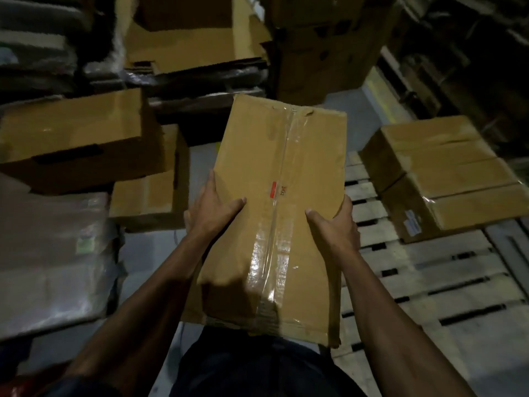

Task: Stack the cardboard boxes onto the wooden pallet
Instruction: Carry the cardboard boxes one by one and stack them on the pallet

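Head view: both hands grip a taped cardboard box (277,213) by its long sides, left hand (213,209) and right hand (335,224), long axis running away from the fingers. Wooden pallet (423,282) lies right of the right hand, the nearer one, with stacked boxes (440,173) beyond.

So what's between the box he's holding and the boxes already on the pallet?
Only bare pallet slats separate the held box and the stacked boxes, head view.
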`<state>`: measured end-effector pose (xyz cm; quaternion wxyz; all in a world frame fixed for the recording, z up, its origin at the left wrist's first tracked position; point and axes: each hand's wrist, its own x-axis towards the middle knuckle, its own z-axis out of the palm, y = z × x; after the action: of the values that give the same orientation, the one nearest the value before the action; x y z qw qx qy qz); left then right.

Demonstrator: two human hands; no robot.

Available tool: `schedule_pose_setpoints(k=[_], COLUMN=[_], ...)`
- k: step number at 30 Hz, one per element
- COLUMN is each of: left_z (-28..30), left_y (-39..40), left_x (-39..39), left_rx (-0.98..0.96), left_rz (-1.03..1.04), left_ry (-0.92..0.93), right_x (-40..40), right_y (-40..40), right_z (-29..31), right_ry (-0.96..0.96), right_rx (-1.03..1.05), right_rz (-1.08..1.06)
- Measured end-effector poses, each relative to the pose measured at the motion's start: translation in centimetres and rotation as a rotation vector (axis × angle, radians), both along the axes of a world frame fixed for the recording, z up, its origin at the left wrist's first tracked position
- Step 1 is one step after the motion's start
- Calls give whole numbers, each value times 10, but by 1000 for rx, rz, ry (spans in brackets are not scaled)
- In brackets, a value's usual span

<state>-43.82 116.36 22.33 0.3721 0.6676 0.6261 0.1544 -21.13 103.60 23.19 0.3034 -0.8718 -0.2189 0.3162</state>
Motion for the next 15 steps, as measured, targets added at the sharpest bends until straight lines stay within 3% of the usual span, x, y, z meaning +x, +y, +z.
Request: schedule_pose_setpoints(k=[8, 15], left_z=[-6, -1], left_y=[72, 60], left_x=[83, 171], left_rx=[2, 83], left_rz=[-387, -647], left_ry=[0, 87], right_x=[15, 46], right_y=[-10, -52], right_z=[2, 2], right_ry=[-30, -45], right_rx=[4, -24], right_rz=[-388, -636])
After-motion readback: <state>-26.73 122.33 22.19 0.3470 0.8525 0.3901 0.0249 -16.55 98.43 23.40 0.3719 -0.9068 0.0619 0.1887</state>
